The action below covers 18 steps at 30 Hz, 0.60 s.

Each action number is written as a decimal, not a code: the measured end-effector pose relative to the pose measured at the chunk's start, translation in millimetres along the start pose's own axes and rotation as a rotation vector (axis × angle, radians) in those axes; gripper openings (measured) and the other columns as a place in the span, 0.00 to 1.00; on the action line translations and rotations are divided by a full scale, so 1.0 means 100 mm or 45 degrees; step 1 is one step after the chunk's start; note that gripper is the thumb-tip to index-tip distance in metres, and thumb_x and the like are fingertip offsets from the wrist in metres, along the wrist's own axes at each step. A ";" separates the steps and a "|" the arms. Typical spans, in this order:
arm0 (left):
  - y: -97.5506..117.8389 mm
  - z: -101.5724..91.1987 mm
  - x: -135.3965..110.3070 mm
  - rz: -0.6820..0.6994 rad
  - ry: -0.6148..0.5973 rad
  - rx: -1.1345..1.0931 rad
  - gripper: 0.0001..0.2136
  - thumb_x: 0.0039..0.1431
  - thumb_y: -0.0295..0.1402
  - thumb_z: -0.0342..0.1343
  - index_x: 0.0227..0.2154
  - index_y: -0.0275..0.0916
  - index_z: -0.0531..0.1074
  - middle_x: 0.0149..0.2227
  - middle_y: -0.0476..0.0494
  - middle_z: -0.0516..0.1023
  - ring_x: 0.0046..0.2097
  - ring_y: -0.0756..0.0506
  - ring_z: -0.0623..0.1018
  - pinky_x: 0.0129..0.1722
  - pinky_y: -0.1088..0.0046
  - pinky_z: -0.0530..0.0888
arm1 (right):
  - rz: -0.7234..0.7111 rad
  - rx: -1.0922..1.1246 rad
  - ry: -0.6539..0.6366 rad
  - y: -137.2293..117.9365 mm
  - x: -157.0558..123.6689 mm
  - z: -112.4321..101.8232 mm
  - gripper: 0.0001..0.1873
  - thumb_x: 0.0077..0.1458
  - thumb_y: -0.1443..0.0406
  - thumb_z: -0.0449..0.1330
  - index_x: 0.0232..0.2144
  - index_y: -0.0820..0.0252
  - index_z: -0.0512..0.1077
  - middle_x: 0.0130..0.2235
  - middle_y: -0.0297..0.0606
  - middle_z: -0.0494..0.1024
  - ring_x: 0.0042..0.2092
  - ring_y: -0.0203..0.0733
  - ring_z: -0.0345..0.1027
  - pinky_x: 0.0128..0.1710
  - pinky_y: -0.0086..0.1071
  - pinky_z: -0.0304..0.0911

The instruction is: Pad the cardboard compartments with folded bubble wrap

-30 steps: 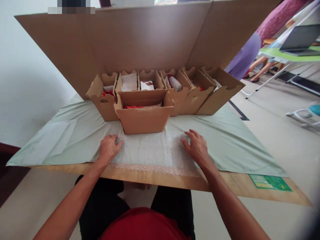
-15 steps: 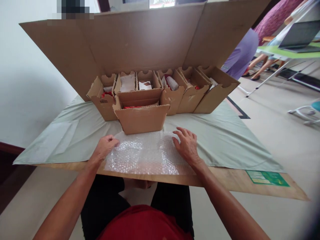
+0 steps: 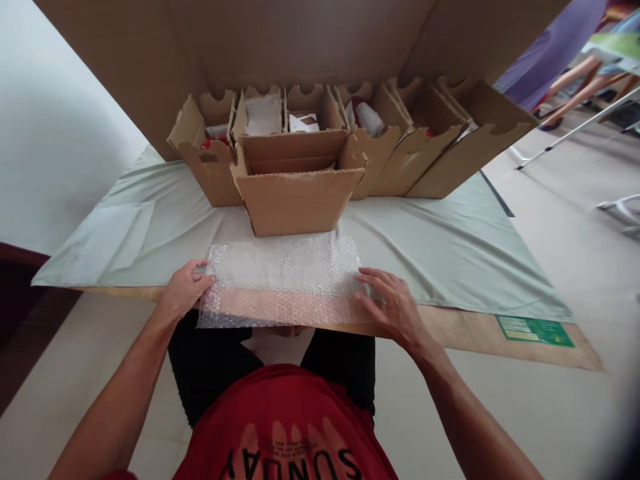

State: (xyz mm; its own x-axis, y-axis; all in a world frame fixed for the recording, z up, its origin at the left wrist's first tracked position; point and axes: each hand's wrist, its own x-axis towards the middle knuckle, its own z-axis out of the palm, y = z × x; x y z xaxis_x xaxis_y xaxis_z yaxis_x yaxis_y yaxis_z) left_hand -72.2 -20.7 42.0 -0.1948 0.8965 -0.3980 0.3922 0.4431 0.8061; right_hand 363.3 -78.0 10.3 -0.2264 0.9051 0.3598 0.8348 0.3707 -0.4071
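Note:
A clear sheet of bubble wrap (image 3: 285,277) lies flat along the front edge of the table, its near edge hanging slightly past the wood. At its left side my left hand (image 3: 186,291) has its fingers closed on the edge. My right hand (image 3: 395,305) rests against the right edge, fingers apart and thumb separate, not wrapped round the sheet. Just beyond the wrap stands an open cardboard box (image 3: 300,200); its contents are mostly hidden by the front wall.
Behind it, several open cardboard bins (image 3: 215,170) hold small packages, before a tall cardboard panel (image 3: 300,47). Flat translucent sheets (image 3: 110,233) lie on the green cloth (image 3: 450,247) at left. A green label (image 3: 535,331) is on the wooden edge. Another person's legs show at right.
The view has tipped downward. The bubble wrap now sits squarer and nearer the table's front edge, apart from the front box. Both hands have come with it at its sides.

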 end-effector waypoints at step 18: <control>-0.51 0.27 -0.45 1.371 -0.114 0.981 0.21 0.63 0.26 0.55 0.58 0.44 0.75 0.63 0.35 0.74 0.65 0.34 0.72 0.68 0.43 0.64 | -0.203 -0.133 -0.175 -0.35 -0.44 -0.05 0.08 0.63 0.66 0.60 0.44 0.54 0.78 0.43 0.41 0.81 0.44 0.49 0.72 0.47 0.43 0.64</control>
State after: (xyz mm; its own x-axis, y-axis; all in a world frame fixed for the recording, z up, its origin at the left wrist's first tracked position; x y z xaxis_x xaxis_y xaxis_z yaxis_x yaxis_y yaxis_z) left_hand -59.8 -83.5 6.7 0.5804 0.7819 0.2276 0.7244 -0.6234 0.2943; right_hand 346.4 -131.3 12.8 -0.4195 0.8595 0.2919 0.8290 0.4938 -0.2626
